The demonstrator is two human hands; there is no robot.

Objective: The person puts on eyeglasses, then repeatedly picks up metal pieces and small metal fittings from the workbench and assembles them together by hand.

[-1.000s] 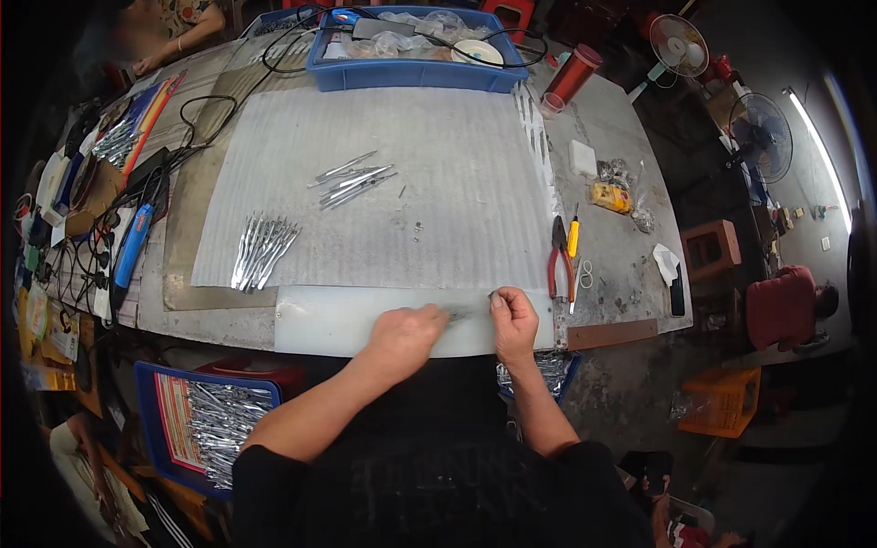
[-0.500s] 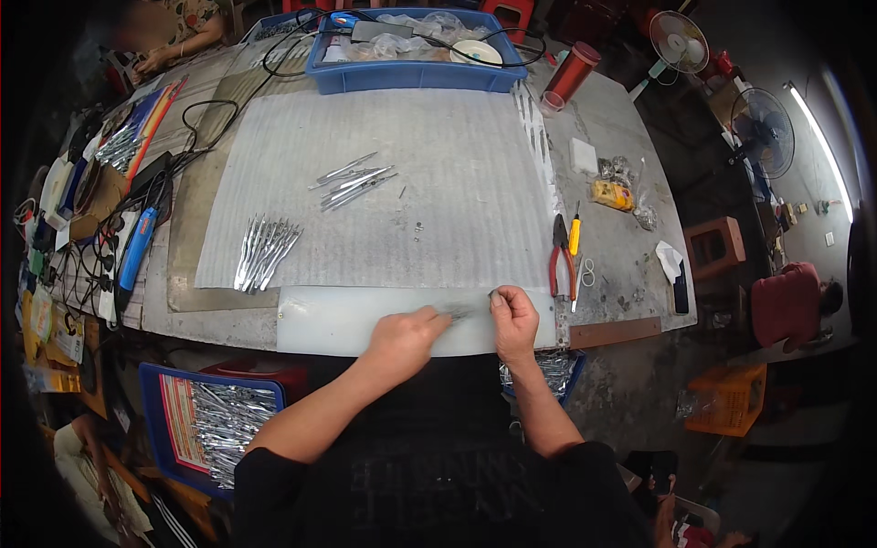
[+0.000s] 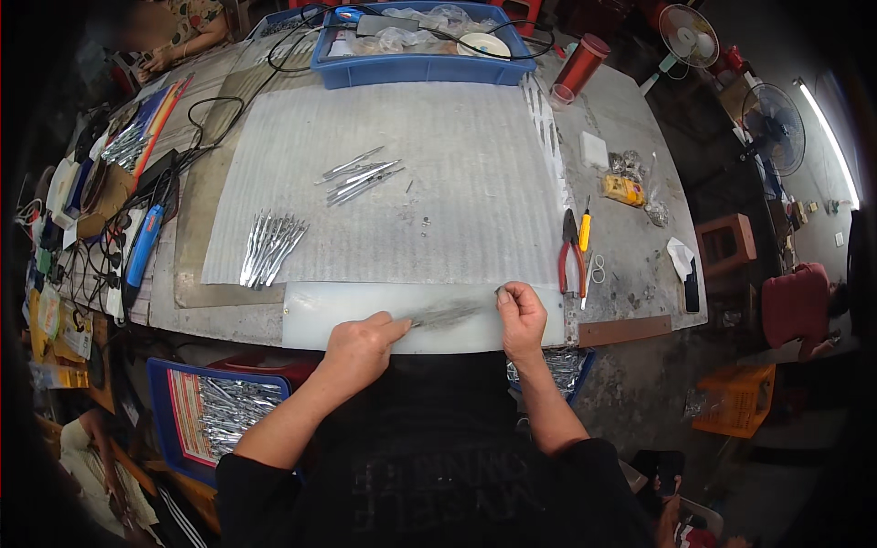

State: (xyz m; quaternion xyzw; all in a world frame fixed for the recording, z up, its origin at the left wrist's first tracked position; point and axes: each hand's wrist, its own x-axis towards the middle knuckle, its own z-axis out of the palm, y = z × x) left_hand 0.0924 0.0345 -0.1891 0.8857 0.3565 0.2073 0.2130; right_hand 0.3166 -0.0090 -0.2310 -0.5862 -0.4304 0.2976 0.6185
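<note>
My left hand [image 3: 359,349] is closed in a pinch over the left half of a pale white board [image 3: 311,315] at the table's front edge. A short dark tip shows at its fingertips; what it belongs to is hidden. Grey smudges mark the board between my hands. My right hand [image 3: 523,321] is closed at the board's right part, thumb and forefinger pinching a small dark piece too little to name. Beyond the board, slim silver metal pieces with pointed ends lie in a fanned bunch [image 3: 274,248] and a looser group [image 3: 362,180] on a foam sheet [image 3: 457,137].
Red-handled pliers [image 3: 572,256] and a yellow-handled screwdriver [image 3: 585,228] lie right of the foam. A blue tray [image 3: 420,71] with bags and cables stands at the back. Below the table's left front, a blue bin [image 3: 174,411] holds many silver pieces. Another person [image 3: 183,36] sits far left.
My left hand has drawn back left and slightly down across the board, away from my right hand, uncovering more of the grey smudges. My right hand keeps its pinch, nearly in place.
</note>
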